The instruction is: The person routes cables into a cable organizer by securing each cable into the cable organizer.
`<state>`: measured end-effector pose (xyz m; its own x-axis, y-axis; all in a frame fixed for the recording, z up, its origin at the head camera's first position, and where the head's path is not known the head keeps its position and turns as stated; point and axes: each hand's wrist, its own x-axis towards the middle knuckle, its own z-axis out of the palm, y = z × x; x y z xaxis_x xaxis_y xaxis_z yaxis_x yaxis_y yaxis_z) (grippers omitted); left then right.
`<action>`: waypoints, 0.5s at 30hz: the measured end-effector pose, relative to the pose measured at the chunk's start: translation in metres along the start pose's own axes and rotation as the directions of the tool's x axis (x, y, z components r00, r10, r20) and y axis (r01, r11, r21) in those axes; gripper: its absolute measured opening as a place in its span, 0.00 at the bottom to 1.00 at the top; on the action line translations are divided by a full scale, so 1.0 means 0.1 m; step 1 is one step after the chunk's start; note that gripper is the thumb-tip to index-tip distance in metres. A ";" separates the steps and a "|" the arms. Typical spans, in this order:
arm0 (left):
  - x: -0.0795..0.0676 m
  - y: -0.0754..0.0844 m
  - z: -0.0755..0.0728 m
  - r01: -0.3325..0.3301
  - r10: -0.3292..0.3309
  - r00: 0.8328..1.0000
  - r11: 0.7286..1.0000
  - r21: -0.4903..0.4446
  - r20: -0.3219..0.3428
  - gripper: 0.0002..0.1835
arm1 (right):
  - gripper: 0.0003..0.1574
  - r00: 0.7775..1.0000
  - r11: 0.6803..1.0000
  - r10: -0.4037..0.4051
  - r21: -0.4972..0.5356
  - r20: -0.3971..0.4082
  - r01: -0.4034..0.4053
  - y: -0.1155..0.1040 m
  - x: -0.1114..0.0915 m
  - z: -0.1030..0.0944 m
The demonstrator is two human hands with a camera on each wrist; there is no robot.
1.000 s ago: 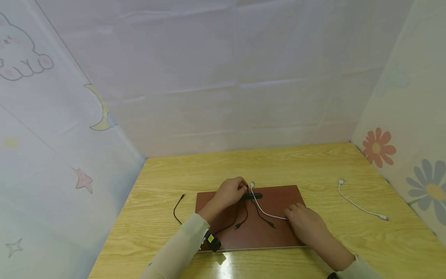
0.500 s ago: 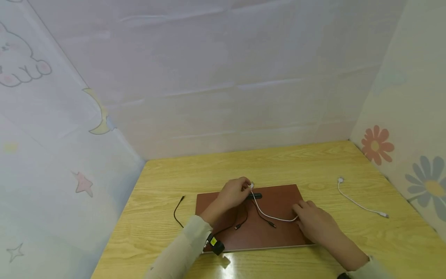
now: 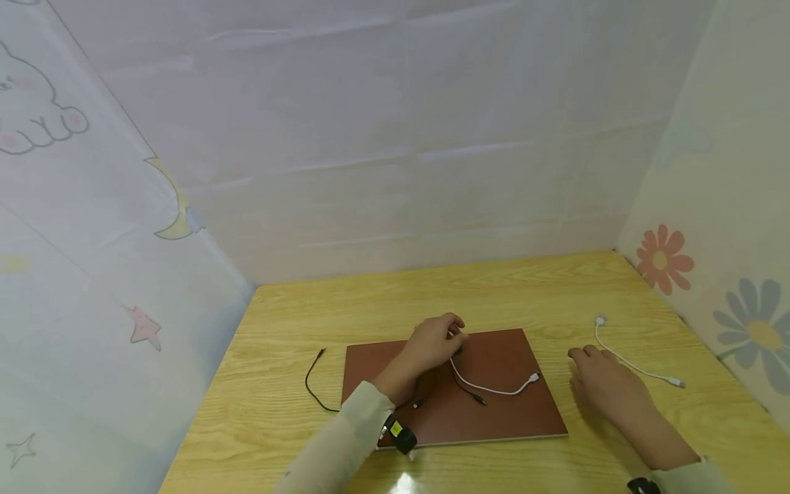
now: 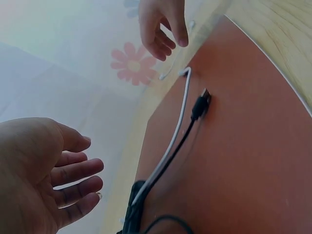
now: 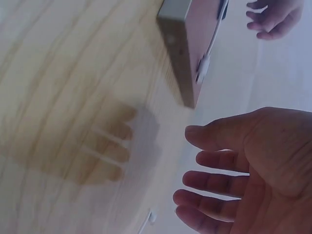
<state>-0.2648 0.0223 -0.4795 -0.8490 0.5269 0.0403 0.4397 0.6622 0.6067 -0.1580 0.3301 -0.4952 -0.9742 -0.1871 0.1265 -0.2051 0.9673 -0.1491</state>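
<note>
My left hand (image 3: 435, 341) hovers over the back of a reddish-brown board (image 3: 506, 418). Its fingers are loosely bent with nothing between them, beside a black cable holder (image 4: 135, 207). From that holder a white USB cable (image 3: 487, 390) runs across the board, its plug lying near the right edge. A black cable (image 4: 181, 142) with a metal-tipped plug lies next to it. My right hand (image 3: 614, 387) is right of the board, above the table, fingers relaxed and holding nothing. In the head view the left hand covers most of the holder.
Another white cable (image 3: 636, 366) lies on the wooden table (image 3: 345, 302) at the right. At the left, a black cable (image 3: 310, 387) extends past the board's edge, and another black plug (image 3: 418, 403) rests on the board. Patterned sheets enclose the back and sides.
My right hand has released the white USB cable's lower end and moved right, off the board. The left hand has let go of its upper end and shifted slightly right.
</note>
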 end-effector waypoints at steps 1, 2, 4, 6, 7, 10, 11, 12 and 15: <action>0.01 0.02 0.01 0.000 0.000 1.000 1.000 -0.003 0.002 0.17 | 0.26 1.000 1.000 0.015 0.008 0.015 -0.015 0.06 0.00 -0.01; 0.02 0.05 0.02 0.001 -0.001 1.000 1.000 -0.008 0.003 0.18 | 0.27 0.999 0.999 0.029 0.017 0.031 -0.030 0.11 0.00 -0.02; 0.04 0.09 0.04 0.004 -0.004 1.000 1.000 -0.010 0.007 0.18 | 0.27 0.997 0.998 0.060 0.027 0.056 -0.061 0.22 -0.01 -0.04; 0.07 0.12 0.07 0.008 -0.007 1.000 1.000 -0.014 0.014 0.19 | 0.28 0.992 0.995 0.088 0.031 0.091 -0.092 0.33 -0.02 -0.06; 0.08 0.14 0.09 0.007 -0.007 1.000 1.000 -0.013 0.016 0.19 | 0.29 0.990 0.994 0.098 0.031 0.100 -0.101 0.39 -0.02 -0.06; 0.13 0.19 0.15 0.013 -0.012 1.000 1.000 -0.025 0.027 0.19 | 0.30 0.981 0.988 0.145 0.033 0.131 -0.150 0.52 -0.04 -0.07; 0.14 0.22 0.17 0.015 -0.014 0.999 0.999 -0.032 0.031 0.19 | 0.30 0.978 0.986 0.154 0.034 0.143 -0.160 0.56 -0.04 -0.07; 0.16 0.24 0.18 0.016 -0.014 0.999 0.999 -0.037 0.034 0.19 | 0.30 0.975 0.985 0.162 0.037 0.153 -0.170 0.60 -0.04 -0.07; 0.20 0.27 0.24 0.027 -0.025 0.999 0.998 -0.053 0.039 0.20 | 0.29 0.966 0.980 0.182 0.051 0.186 -0.195 0.67 -0.04 -0.09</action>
<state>-0.2627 0.0640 -0.4815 -0.8475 0.5307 -0.0060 0.4005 0.6469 0.6489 -0.1666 0.3972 -0.4974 -0.9955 -0.0362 -0.0870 -0.0162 0.9753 -0.2202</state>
